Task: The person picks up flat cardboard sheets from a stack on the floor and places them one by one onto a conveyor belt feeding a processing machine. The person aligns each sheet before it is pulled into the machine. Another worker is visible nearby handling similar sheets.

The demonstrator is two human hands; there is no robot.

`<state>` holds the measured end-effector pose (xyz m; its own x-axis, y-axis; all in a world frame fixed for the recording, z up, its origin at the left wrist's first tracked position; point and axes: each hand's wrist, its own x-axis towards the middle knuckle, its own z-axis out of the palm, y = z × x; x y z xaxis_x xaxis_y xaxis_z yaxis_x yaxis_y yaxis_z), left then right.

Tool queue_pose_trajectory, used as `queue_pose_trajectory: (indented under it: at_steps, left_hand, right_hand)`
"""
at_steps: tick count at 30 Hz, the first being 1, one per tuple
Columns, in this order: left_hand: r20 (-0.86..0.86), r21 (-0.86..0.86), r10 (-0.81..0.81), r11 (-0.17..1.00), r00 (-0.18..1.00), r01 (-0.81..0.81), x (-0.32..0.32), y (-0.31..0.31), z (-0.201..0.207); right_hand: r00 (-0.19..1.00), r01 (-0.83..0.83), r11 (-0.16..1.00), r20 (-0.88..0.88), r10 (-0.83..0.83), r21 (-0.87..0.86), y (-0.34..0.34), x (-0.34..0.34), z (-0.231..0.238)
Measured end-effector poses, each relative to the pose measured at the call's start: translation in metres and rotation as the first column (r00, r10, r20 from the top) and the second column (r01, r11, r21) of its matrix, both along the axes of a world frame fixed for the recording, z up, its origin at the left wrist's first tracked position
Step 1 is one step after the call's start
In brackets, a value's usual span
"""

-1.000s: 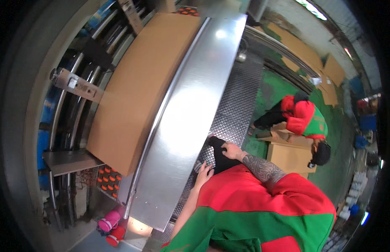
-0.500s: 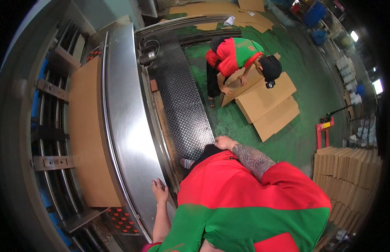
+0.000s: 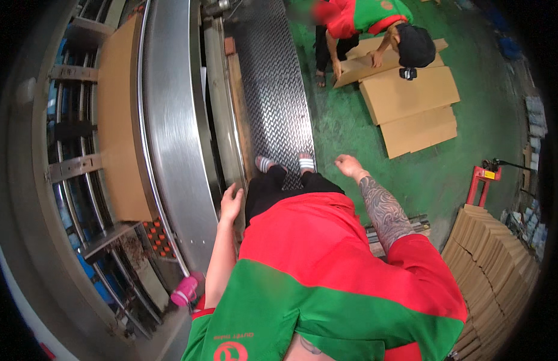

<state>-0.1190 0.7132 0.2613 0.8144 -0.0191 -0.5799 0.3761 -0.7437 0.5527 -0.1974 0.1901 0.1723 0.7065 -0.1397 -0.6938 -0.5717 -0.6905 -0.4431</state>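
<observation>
My left hand (image 3: 232, 203) hangs beside the long brushed-metal bed (image 3: 173, 108) of a machine, fingers apart and holding nothing. My right hand (image 3: 350, 166) is out to the right over the green floor, its fingers curled in with nothing visible in them. A large brown cardboard sheet (image 3: 119, 126) stands in the machine on the left, behind a metal rail. My feet, in striped sandals (image 3: 305, 161), are on a dark tread-plate walkway (image 3: 270, 78).
At the upper right a co-worker (image 3: 381, 18) bends over flat cardboard sheets (image 3: 408, 96), both hands on one. A red pallet jack (image 3: 484, 177) and a tall cardboard stack (image 3: 489, 259) stand at right. A pink object (image 3: 185, 290) sits by the machine's near end.
My view has shifted, bringing both my feet and the pink object into sight. My right hand has moved away from my thigh, out to the right. My left hand has come off the metal bed.
</observation>
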Motion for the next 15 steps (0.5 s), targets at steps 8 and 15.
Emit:
queue_pose_trajectory:
  at_steps: [8, 15]
  left_hand:
    - [-0.408, 0.023, 0.189, 0.980, 0.893, -0.197, -0.132, -0.012, 0.003]
    - [-0.351, 0.058, 0.208, 0.978, 0.913, -0.200, -0.153, 0.011, 0.018]
  right_hand:
    - [0.983, -0.014, 0.955, -0.169, 0.067, 0.297, 0.018, -0.056, 0.019]
    - [0.776, -0.617, 0.407, 0.433, 0.459, 0.674, 0.134, -0.052, 0.095]
